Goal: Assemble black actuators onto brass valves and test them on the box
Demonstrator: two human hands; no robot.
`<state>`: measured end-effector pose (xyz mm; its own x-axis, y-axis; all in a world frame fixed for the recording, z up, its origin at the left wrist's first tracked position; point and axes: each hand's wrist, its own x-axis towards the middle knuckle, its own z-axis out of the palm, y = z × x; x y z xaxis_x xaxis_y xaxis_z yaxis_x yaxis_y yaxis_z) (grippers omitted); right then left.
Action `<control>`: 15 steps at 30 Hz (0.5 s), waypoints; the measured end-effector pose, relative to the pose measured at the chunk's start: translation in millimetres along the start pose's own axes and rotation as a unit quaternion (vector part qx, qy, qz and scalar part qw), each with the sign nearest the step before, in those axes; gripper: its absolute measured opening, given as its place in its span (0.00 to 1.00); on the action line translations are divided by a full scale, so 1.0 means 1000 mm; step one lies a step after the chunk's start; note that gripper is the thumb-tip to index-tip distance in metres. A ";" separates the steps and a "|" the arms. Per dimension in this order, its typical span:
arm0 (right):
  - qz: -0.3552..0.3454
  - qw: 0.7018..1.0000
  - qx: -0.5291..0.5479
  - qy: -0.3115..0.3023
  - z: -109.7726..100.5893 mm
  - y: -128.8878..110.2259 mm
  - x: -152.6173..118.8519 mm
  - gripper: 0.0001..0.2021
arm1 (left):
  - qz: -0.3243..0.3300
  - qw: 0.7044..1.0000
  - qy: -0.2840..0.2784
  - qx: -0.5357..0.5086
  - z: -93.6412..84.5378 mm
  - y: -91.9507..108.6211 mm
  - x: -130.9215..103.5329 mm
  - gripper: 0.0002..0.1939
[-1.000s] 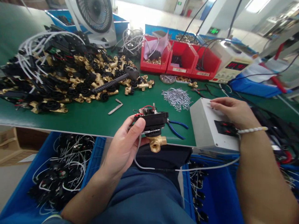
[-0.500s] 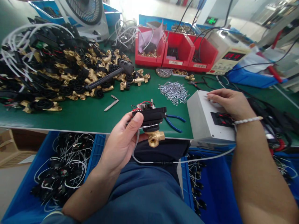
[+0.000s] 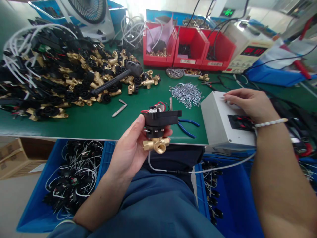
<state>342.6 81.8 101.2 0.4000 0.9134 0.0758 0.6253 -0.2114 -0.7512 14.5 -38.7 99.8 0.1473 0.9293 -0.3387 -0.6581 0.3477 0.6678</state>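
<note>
My left hand (image 3: 133, 142) is closed around a motorized valve, its black actuator housing (image 3: 162, 118) on top and a brass valve body (image 3: 158, 145) below. Small red wires and a bare motor show on the open top of the housing. From the valve a grey cable (image 3: 213, 169) runs through a black connector to the grey control box (image 3: 218, 122). My right hand (image 3: 250, 102) rests on that box, thumb and fingers pinched at its upper left; a small part under the fingertips is mostly hidden. Blue-handled pliers (image 3: 189, 127) lie just behind the valve.
Brass valves with black parts are heaped at the left, a black hammer (image 3: 116, 79) on them. Metal clips (image 3: 187, 94) lie in a pile before red bins (image 3: 190, 49). A power supply (image 3: 250, 49) stands at back right. Blue crates (image 3: 104, 158) sit below the table edge.
My left hand has turned the valve, so more of its brass body and black collar faces me. It sits slightly further right. My right hand stays pinched on the box.
</note>
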 end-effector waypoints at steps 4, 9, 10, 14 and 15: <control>0.009 1.000 -0.001 0.004 0.001 0.001 0.001 0.03 | -0.017 1.000 -0.003 -0.020 0.001 0.001 -0.001 0.17; 0.014 1.000 -0.003 0.000 0.000 0.001 0.001 0.04 | -0.014 0.999 -0.031 -0.036 -0.002 -0.001 -0.002 0.20; 0.013 1.000 -0.004 -0.001 -0.001 0.001 -0.001 0.04 | -0.012 0.999 -0.034 -0.041 -0.002 -0.001 -0.002 0.19; -0.009 1.000 0.001 0.009 0.000 0.003 -0.001 0.03 | -0.012 0.998 -0.030 -0.046 0.000 -0.001 -0.001 0.18; -0.023 0.999 0.011 0.020 0.001 0.003 0.002 0.03 | -0.016 0.998 -0.025 -0.048 0.001 -0.001 -0.001 0.18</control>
<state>344.7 83.0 98.5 0.3980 0.9072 0.1363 0.6286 -0.1615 -0.7608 15.7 -39.6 100.2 0.2052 0.9234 -0.3243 -0.7194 0.3670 0.5897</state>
